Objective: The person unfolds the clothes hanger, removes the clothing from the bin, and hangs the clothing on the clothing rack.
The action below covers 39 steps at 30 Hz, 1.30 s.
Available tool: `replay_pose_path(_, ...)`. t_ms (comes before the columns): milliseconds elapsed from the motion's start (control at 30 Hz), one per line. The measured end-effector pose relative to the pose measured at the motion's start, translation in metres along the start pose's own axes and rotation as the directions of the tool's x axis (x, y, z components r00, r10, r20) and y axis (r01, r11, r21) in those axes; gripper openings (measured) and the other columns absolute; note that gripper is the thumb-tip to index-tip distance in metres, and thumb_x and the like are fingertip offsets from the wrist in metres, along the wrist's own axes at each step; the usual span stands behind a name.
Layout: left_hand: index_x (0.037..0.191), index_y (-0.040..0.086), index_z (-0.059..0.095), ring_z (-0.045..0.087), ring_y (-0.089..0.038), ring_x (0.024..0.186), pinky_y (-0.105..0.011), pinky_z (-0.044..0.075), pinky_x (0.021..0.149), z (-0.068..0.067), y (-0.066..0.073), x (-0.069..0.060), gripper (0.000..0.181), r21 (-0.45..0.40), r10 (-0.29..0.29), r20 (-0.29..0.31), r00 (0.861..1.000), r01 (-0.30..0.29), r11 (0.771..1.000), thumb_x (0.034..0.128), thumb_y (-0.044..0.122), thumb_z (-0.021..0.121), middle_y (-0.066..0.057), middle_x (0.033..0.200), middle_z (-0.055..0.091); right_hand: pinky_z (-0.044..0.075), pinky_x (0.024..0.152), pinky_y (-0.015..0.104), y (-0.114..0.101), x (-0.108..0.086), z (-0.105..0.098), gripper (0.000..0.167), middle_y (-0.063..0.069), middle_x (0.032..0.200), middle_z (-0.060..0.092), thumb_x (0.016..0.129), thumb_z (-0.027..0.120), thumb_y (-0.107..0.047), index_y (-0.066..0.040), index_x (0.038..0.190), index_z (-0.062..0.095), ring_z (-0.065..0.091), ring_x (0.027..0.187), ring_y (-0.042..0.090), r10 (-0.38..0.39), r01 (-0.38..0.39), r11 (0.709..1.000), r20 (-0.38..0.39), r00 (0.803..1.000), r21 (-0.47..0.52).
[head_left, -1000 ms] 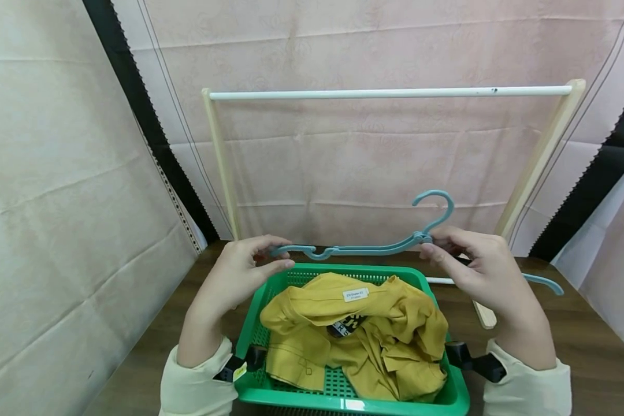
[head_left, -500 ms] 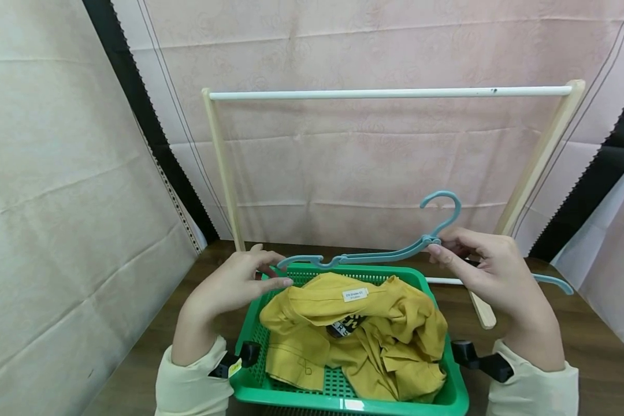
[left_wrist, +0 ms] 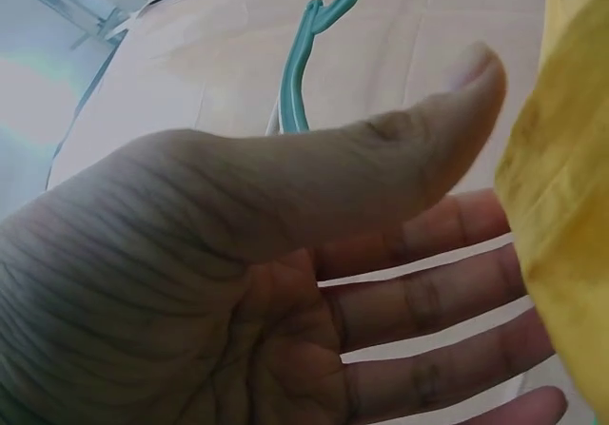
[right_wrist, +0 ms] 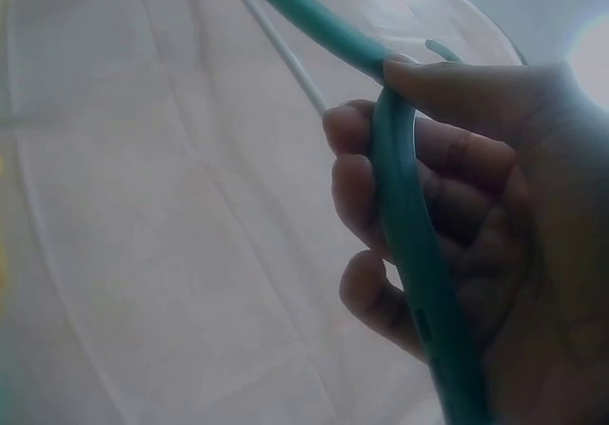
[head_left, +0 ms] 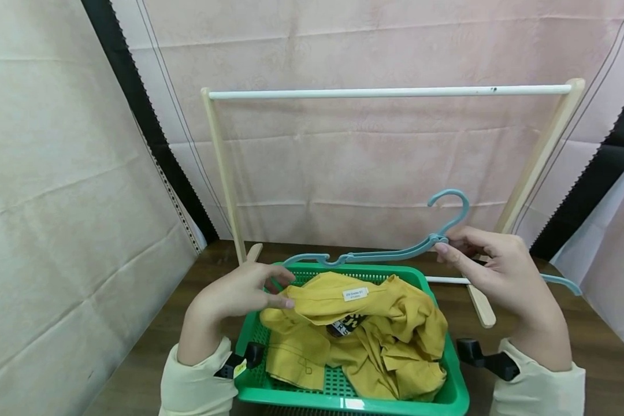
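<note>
My right hand [head_left: 499, 271] pinches a light blue hanger [head_left: 385, 255] just under its hook, between thumb and curled fingers; the right wrist view shows the same grip on the hanger [right_wrist: 404, 187]. The hanger's left arm reaches over the back rim of a green basket [head_left: 353, 405]. At the basket's back left, my left hand [head_left: 234, 294] has relaxed, spread fingers beside a crumpled yellow garment [head_left: 301, 318] with a white label. In the left wrist view the left hand [left_wrist: 285, 254] holds nothing, its fingertips close to the yellow cloth [left_wrist: 561, 187]; contact is unclear.
Behind the basket stands a rack with a white top bar [head_left: 390, 92] and cream side posts [head_left: 541, 156]. Its feet rest on the dark wooden table [head_left: 577, 358]. Pale cloth walls [head_left: 369, 173] with black edges surround the table.
My left hand has let go of the hanger's left end and moved down toward the garment. My right hand has shifted slightly right, carrying the hanger. The garment looks the same.
</note>
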<state>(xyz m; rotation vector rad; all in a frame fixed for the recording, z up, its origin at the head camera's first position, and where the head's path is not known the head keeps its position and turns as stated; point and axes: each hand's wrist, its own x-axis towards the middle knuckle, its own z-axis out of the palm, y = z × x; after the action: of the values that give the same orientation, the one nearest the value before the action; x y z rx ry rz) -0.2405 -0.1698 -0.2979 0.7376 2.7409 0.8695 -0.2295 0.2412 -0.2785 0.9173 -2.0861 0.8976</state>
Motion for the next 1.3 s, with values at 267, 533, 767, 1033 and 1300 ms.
replay_pose_path(267, 0.126, 0.019, 0.069, 0.064, -0.017, 0.102, -0.036, 0.054, 0.084, 0.001, 0.002, 0.000, 0.039, -0.016, -0.004, 0.050, 0.999, 0.005, 1.000, 0.0889, 0.026, 0.079, 0.007, 0.115, 0.068, 0.044, 0.052, 0.016, 0.003, 0.001, 0.001, 0.031, -0.011, 0.077, 0.069, 0.083, 0.076, 0.007, -0.022, 0.095, 0.075, 0.061, 0.062, 0.003, -0.008, 0.008, 1.000, 0.029, 1.000, 0.013)
replay_pose_path(533, 0.123, 0.019, 0.068, 0.064, -0.017, 0.102, -0.036, 0.054, 0.085, -0.003, 0.005, 0.003, 0.036, 0.014, -0.009, 0.051, 0.999, 0.008, 1.000, 0.0887, 0.019, 0.079, 0.006, 0.122, 0.067, 0.044, 0.051, 0.017, 0.006, 0.005, -0.001, 0.023, -0.012, 0.073, 0.067, 0.084, 0.077, 0.003, -0.018, 0.091, 0.074, 0.059, 0.061, 0.003, -0.002, 0.004, 1.000, 0.067, 0.998, -0.029)
replay_pose_path(767, 0.124, 0.014, 0.068, 0.065, -0.017, 0.102, -0.037, 0.054, 0.086, 0.001, 0.004, 0.003, 0.038, 0.076, -0.062, 0.070, 0.996, 0.057, 0.996, 0.0882, 0.020, 0.079, 0.002, 0.113, 0.067, 0.045, 0.052, 0.017, 0.004, -0.001, -0.001, 0.007, -0.010, 0.074, 0.068, 0.089, 0.077, -0.006, -0.013, 0.090, 0.075, 0.060, 0.062, 0.005, 0.046, -0.045, 0.999, 0.101, 0.994, -0.010)
replay_pose_path(1033, 0.108, 0.016, 0.071, 0.060, -0.011, 0.085, -0.034, 0.051, 0.077, -0.001, 0.002, -0.001, 0.017, 0.067, 0.004, 0.032, 0.999, -0.007, 0.998, 0.0919, 0.019, 0.075, 0.007, 0.095, 0.067, 0.045, 0.052, 0.019, 0.002, -0.003, 0.000, 0.026, -0.010, 0.073, 0.068, 0.086, 0.077, 0.001, -0.024, 0.090, 0.073, 0.058, 0.060, 0.006, 0.081, -0.082, 0.997, 0.146, 0.986, 0.007)
replay_pose_path(1300, 0.106, 0.016, 0.075, 0.063, -0.009, 0.083, -0.031, 0.053, 0.076, -0.008, 0.001, -0.006, 0.014, 0.048, 0.039, -0.029, 0.999, -0.038, 0.998, 0.0918, 0.019, 0.075, 0.009, 0.089, 0.069, 0.043, 0.051, 0.019, 0.002, -0.002, -0.002, 0.025, -0.012, 0.070, 0.065, 0.087, 0.076, 0.000, -0.025, 0.086, 0.071, 0.055, 0.058, 0.006, 0.068, -0.072, 0.997, 0.156, 0.985, 0.021)
